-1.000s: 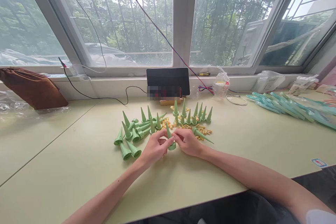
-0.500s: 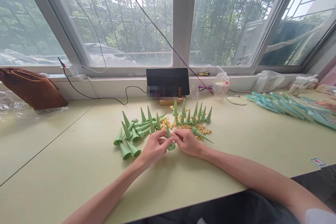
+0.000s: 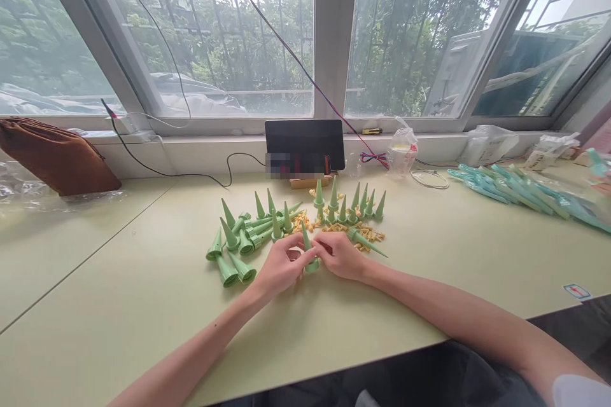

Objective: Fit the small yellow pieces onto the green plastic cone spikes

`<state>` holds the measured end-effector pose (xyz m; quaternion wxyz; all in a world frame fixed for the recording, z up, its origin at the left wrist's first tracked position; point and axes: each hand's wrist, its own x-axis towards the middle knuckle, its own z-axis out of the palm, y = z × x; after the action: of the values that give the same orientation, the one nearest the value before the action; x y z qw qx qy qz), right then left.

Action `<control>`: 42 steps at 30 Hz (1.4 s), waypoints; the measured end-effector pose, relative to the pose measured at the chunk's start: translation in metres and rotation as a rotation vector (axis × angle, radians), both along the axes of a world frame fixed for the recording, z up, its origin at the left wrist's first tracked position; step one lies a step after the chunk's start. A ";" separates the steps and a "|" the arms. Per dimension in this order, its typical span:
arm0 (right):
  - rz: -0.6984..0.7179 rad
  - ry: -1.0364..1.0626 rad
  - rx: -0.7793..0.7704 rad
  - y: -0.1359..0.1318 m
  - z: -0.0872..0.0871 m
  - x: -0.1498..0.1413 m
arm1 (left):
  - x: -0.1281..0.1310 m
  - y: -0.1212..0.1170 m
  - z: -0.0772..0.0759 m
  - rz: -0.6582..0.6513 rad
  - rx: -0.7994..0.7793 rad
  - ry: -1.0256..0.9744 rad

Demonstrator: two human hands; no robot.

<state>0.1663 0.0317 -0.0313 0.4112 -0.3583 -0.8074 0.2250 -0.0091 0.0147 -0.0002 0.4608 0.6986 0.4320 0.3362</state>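
My left hand (image 3: 282, 266) is closed around a green plastic spike (image 3: 306, 238), a hollow cone with a ribbed collar, its tip pointing up. Close against the spike's right side, my right hand (image 3: 341, 257) is pinched; whatever lies between its fingertips is too hidden to make out. Several more green spikes lie on their sides or stand left of my hands, among them one with its open end toward me (image 3: 229, 276). Behind my right hand, other spikes (image 3: 354, 206) stand upright, and one (image 3: 367, 243) lies tilted across small tan plugs (image 3: 377, 235).
A dark tablet (image 3: 304, 143) leans on a small stand at the window wall. A brown drawstring pouch (image 3: 62, 156) lies far left. Teal and green bagged items (image 3: 515, 191) are piled at the right, with part of another person's hand (image 3: 605, 187) at the edge. Cables and a plastic-wrapped cup (image 3: 402, 156) line the back.
My hands and the spike stay nearly in place, with the right fingertips slightly shifted against it. At the far right edge, the other person's hand has moved and lifted a teal item.
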 end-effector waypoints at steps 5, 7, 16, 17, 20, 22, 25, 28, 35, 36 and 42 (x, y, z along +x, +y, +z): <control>0.000 -0.012 -0.005 0.000 0.001 0.000 | 0.000 0.000 0.000 -0.007 0.011 0.006; 0.001 -0.016 -0.008 0.000 0.001 0.000 | 0.000 0.000 -0.001 -0.008 0.014 0.004; 0.002 -0.027 -0.009 -0.001 0.002 0.000 | 0.000 0.001 -0.004 -0.004 0.034 0.002; 0.004 -0.029 -0.010 -0.001 0.002 0.000 | 0.000 0.001 -0.004 -0.001 0.036 0.005; 0.018 -0.031 -0.015 -0.001 0.003 0.000 | 0.000 0.001 -0.005 0.001 0.052 0.028; 0.024 -0.037 -0.019 -0.001 0.003 0.001 | 0.000 0.001 -0.005 -0.003 0.072 0.054; 0.027 -0.046 -0.015 -0.001 0.003 0.001 | 0.000 -0.001 -0.004 -0.004 0.107 0.101; 0.029 -0.057 -0.017 -0.001 0.003 0.001 | 0.000 -0.002 -0.003 -0.003 0.139 0.123; 0.033 -0.073 -0.023 -0.001 0.003 0.003 | 0.002 -0.003 -0.002 -0.005 0.177 0.133; 0.032 -0.073 -0.022 -0.001 0.003 0.003 | 0.002 -0.003 -0.002 -0.002 0.183 0.140; 0.039 -0.070 -0.017 -0.001 0.003 0.003 | 0.003 -0.004 -0.002 0.010 0.208 0.153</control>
<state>0.1691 0.0306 -0.0281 0.3751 -0.3537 -0.8262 0.2272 -0.0064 0.0109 -0.0022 0.3499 0.7641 0.4322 0.3270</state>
